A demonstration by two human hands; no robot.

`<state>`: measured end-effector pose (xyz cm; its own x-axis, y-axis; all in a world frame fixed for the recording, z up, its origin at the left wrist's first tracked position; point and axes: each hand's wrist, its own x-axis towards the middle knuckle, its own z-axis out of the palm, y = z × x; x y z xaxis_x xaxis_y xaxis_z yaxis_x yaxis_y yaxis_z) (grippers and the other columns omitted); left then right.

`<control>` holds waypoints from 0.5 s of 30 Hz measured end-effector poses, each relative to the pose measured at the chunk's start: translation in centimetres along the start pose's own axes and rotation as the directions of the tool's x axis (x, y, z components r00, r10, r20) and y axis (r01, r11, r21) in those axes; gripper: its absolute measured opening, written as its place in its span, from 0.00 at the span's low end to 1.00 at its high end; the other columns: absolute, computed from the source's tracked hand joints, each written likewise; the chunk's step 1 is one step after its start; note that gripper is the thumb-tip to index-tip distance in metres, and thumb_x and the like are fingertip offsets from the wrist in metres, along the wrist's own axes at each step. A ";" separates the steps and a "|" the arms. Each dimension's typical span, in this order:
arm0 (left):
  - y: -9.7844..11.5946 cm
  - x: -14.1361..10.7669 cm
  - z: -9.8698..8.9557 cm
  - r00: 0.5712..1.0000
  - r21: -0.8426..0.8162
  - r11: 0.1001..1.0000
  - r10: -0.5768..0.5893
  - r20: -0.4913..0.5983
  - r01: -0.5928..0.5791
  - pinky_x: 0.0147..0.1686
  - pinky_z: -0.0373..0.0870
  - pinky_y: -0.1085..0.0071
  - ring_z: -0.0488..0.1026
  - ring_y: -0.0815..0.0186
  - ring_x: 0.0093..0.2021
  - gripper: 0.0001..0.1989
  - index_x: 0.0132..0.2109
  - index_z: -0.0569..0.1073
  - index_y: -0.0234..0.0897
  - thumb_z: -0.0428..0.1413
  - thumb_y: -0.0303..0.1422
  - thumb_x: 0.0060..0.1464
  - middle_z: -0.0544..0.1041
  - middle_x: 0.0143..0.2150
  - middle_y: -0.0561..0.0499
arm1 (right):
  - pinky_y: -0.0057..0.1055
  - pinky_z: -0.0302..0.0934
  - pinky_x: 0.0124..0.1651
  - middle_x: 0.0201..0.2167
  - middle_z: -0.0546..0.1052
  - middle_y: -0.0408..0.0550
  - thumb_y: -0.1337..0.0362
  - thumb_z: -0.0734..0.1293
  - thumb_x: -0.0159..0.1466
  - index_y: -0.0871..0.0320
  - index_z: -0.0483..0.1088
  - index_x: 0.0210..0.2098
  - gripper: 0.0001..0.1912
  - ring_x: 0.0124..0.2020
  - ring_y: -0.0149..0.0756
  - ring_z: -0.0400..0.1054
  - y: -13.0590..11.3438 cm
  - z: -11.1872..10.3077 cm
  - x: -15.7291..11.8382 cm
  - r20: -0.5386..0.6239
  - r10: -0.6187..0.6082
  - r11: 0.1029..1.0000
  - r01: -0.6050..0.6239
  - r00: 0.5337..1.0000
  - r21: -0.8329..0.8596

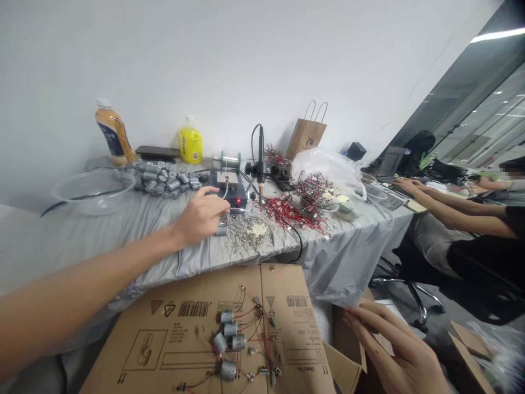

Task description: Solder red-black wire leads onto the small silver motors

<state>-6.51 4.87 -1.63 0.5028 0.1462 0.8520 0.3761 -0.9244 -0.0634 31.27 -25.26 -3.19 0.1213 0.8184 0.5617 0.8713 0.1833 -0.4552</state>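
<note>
Head view.

Item 1: left hand [200, 216], over the far edge of the surface [82, 257], which is draped in grey cloth. Its fingertips [225, 204] reach a thin metal piece [237, 210] just in front of a black control box [233, 192] with a lit red lamp. Whether it is clamped on the piece cannot be told.

Item 2: right hand [396, 350], at the lower right, fingers spread and apart from the left hand, beside a cardboard box flap [343, 350].

Item 3: cardboard sheet [172, 350], in front of the near edge of the surface, carrying small silver motors [228, 343] joined by red and black wires.

Item 4: along the far edge, left to right: clear plastic bowl [93, 191], heap of silver motors [162, 178], soldering iron [261, 158] upright in a stand, tangle of red wires [293, 212].

Item 5: at right, a co-worker's hands [408, 186] at a keyboard.
</note>
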 end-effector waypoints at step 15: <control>-0.3 -0.2 -0.1 0.999 -0.028 0.999 -0.016 0.040 0.017 0.61 0.79 0.51 0.79 0.64 0.34 0.10 0.43 0.78 0.34 0.58 0.26 0.78 0.80 0.34 0.54 | 0.21 0.78 0.41 0.43 0.88 0.48 0.50 0.73 0.75 0.48 0.88 0.41 0.14 0.41 0.38 0.86 -0.6 -0.1 0.3 0.009 0.026 0.999 -0.026 1.000 0.019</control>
<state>-6.85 5.11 -1.75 0.5277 0.1751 0.8312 0.3629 -0.9312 -0.0343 30.88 -25.22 -2.68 0.1396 0.8276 0.5437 0.8586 0.1724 -0.4829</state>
